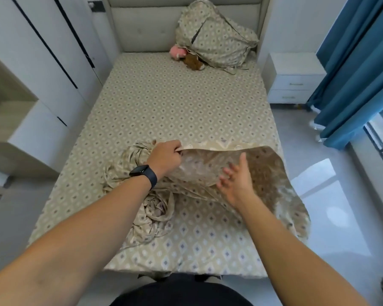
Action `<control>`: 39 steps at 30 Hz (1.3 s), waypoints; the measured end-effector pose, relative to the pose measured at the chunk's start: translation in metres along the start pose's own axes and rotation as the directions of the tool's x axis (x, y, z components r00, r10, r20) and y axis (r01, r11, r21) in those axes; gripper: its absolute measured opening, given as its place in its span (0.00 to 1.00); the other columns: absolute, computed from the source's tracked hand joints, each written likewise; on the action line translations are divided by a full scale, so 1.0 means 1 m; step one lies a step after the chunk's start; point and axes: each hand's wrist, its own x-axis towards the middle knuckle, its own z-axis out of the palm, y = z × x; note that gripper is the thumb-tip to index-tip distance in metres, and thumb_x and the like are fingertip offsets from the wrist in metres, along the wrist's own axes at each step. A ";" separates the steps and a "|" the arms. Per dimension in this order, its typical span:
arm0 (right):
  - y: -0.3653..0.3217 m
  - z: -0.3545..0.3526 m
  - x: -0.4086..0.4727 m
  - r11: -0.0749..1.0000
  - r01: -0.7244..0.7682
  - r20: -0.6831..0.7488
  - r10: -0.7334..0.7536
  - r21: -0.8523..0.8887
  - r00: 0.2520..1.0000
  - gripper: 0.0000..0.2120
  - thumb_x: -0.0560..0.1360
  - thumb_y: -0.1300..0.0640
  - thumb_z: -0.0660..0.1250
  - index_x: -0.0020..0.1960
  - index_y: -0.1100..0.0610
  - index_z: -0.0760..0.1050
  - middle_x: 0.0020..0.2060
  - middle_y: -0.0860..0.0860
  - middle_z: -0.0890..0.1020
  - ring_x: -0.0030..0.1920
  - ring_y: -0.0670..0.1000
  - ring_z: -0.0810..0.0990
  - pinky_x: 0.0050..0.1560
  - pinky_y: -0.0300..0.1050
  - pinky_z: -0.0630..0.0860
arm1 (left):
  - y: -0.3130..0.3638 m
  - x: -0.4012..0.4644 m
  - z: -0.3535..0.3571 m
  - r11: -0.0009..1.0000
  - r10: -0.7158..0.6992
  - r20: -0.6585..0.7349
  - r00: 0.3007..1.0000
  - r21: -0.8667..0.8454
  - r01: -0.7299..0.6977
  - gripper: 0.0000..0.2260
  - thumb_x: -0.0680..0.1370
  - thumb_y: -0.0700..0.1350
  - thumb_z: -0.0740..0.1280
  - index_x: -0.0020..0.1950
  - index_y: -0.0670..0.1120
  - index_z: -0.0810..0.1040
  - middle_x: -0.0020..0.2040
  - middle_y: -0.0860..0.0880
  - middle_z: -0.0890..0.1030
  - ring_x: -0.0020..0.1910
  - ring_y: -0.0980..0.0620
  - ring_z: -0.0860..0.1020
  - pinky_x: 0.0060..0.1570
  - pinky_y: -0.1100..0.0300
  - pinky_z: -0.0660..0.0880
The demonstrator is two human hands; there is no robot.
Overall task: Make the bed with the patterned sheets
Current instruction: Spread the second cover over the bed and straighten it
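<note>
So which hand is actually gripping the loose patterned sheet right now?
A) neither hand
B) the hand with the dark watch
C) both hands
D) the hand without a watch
B: the left hand, above the watch, pinches the edge of the loose sheet, while the right hand is spread open, gripping nothing.

Diamond-patterned beige fitted sheet (164, 107) covers the mattress. Crumpled diamond-patterned loose sheet (142, 195) lies on it near the foot. Bundled diamond-patterned bedding heap (217, 38) sits at the padded grey headboard (142, 25), right side, pink plush toy (177, 51) left of it. White two-drawer nightstand (293, 80) right of the bed, white wardrobe (42, 51) left.
</note>
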 end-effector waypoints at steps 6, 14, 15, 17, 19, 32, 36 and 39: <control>0.081 0.091 -0.003 0.976 -0.214 0.116 0.209 0.030 0.971 0.13 0.85 0.55 0.57 0.52 0.61 0.77 0.47 0.58 0.81 0.48 0.58 0.80 0.63 0.56 0.74 | -0.041 -0.059 -0.025 0.992 0.042 0.383 0.923 -0.127 0.008 0.07 0.78 0.42 0.62 0.39 0.45 0.70 0.35 0.48 0.73 0.33 0.48 0.68 0.35 0.52 0.61; 0.139 0.154 -0.028 0.989 -0.101 0.124 0.087 0.111 0.988 0.20 0.84 0.56 0.52 0.65 0.62 0.77 0.60 0.61 0.83 0.60 0.62 0.82 0.62 0.59 0.78 | -0.162 -0.082 -0.045 0.700 -0.381 0.366 0.849 -0.486 0.524 0.18 0.82 0.59 0.62 0.66 0.49 0.72 0.58 0.48 0.80 0.49 0.49 0.80 0.42 0.52 0.79; 0.145 0.160 -0.036 0.987 -0.100 0.151 0.081 0.124 0.985 0.20 0.85 0.55 0.51 0.65 0.62 0.78 0.59 0.60 0.83 0.58 0.60 0.83 0.60 0.57 0.79 | -0.175 -0.077 -0.042 0.744 -0.398 0.307 0.864 -0.443 0.500 0.26 0.79 0.61 0.67 0.70 0.48 0.68 0.63 0.47 0.78 0.53 0.47 0.80 0.48 0.49 0.81; 0.155 0.166 -0.047 0.986 -0.076 0.170 0.050 0.150 0.984 0.21 0.85 0.53 0.51 0.67 0.61 0.77 0.60 0.61 0.83 0.58 0.59 0.84 0.60 0.56 0.78 | -0.192 -0.068 -0.034 0.729 -0.394 0.330 0.858 -0.456 0.511 0.39 0.73 0.63 0.74 0.76 0.50 0.60 0.69 0.47 0.74 0.62 0.45 0.77 0.57 0.46 0.79; 0.158 0.165 -0.055 0.990 -0.046 0.175 0.023 0.132 0.984 0.23 0.85 0.51 0.50 0.70 0.62 0.74 0.63 0.62 0.81 0.63 0.61 0.81 0.64 0.58 0.76 | -0.193 -0.060 -0.029 0.499 -0.414 0.516 0.750 -0.561 0.661 0.40 0.73 0.64 0.74 0.77 0.54 0.58 0.69 0.49 0.72 0.65 0.44 0.74 0.54 0.45 0.80; 0.126 0.135 -0.064 0.993 -0.089 0.173 0.074 0.082 0.982 0.23 0.83 0.57 0.49 0.67 0.68 0.74 0.65 0.66 0.78 0.60 0.64 0.82 0.62 0.61 0.78 | -0.165 -0.048 -0.025 0.254 -0.342 0.610 0.715 -0.672 0.695 0.11 0.79 0.56 0.68 0.58 0.52 0.77 0.52 0.50 0.78 0.44 0.51 0.79 0.37 0.57 0.78; 0.123 0.130 -0.068 0.986 -0.155 0.287 0.131 0.065 0.949 0.25 0.84 0.53 0.50 0.73 0.67 0.69 0.70 0.67 0.73 0.71 0.66 0.72 0.74 0.65 0.65 | -0.164 -0.048 -0.012 0.199 -0.370 0.678 0.635 -0.610 0.767 0.25 0.71 0.61 0.76 0.63 0.50 0.80 0.59 0.49 0.80 0.54 0.47 0.81 0.37 0.57 0.80; 0.113 0.110 -0.076 0.993 -0.113 0.308 0.095 0.040 0.947 0.21 0.82 0.57 0.53 0.66 0.69 0.75 0.66 0.67 0.77 0.68 0.65 0.76 0.71 0.63 0.70 | -0.154 -0.046 -0.007 0.154 -0.438 0.567 0.698 -0.717 0.680 0.06 0.80 0.42 0.67 0.55 0.43 0.77 0.51 0.43 0.79 0.45 0.47 0.78 0.40 0.57 0.75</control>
